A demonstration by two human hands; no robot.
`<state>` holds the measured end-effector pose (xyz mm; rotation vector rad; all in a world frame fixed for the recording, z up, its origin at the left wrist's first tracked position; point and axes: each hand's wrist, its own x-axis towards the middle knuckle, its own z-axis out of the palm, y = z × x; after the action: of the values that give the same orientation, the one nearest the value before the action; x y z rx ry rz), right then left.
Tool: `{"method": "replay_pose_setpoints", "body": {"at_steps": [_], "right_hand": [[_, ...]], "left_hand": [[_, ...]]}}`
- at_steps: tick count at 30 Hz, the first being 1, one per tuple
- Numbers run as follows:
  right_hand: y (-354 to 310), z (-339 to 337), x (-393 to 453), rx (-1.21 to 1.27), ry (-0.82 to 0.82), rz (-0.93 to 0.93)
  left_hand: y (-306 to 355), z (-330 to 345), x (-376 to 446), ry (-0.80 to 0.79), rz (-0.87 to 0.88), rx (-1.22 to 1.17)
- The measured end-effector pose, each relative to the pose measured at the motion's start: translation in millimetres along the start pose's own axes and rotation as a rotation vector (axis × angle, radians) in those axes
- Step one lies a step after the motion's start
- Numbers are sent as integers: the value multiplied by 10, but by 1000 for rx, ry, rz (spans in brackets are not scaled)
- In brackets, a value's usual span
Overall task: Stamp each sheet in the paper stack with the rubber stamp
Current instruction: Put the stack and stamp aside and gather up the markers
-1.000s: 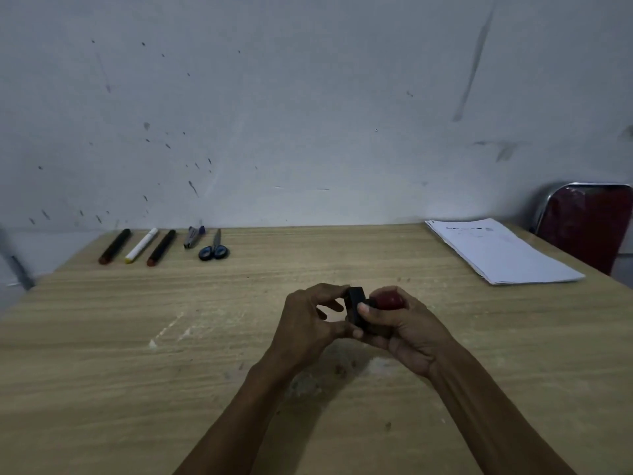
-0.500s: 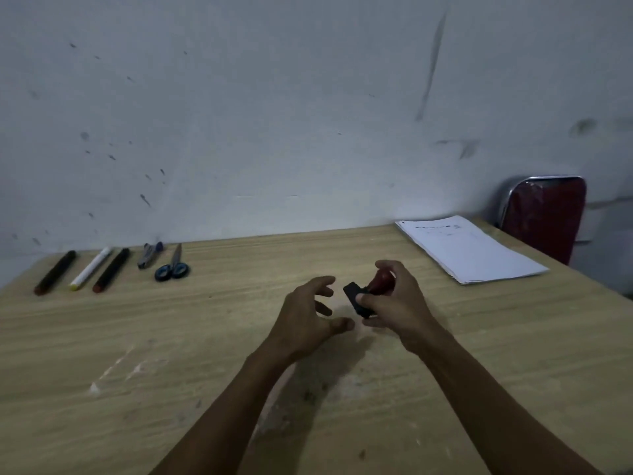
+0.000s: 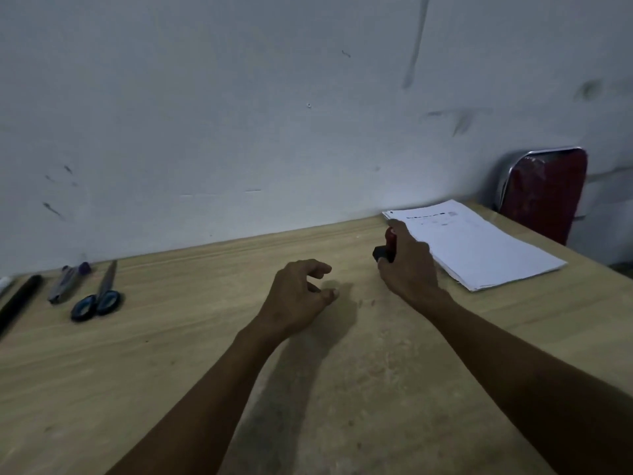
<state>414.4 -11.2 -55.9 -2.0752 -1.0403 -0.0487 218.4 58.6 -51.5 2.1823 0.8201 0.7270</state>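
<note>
On the pale wooden table (image 3: pixel 171 337), your right hand (image 3: pixel 407 269) is clamping the red-handled black rubber stamp (image 3: pixel 385 246), heading toward the white paper stack (image 3: pixel 479 248) at two o'clock; your left hand (image 3: pixel 294 296) is hovering loosely curled, holding nothing, ready to steady sheets.

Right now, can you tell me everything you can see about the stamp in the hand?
The rubber stamp is small, with a rounded red handle on top and a black block at the bottom. The right hand grips it, fingers wrapped round the handle, so most of it is hidden. It is held tilted, the black end pointing left and down, above the wooden table, just left of the paper stack. Its printing face cannot be seen. Nothing else touches it.
</note>
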Motion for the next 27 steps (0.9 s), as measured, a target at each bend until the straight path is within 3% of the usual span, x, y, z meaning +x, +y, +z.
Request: {"method": "replay_pose_setpoints", "body": {"at_steps": [11,27], "right_hand": [[271,536,1236,-220,-33,12],[335,713,1520,-269,16,44]], "left_hand": [[-348,-47,794,19,23,-32],[-623,-62,908,37,-11,-69]]}}
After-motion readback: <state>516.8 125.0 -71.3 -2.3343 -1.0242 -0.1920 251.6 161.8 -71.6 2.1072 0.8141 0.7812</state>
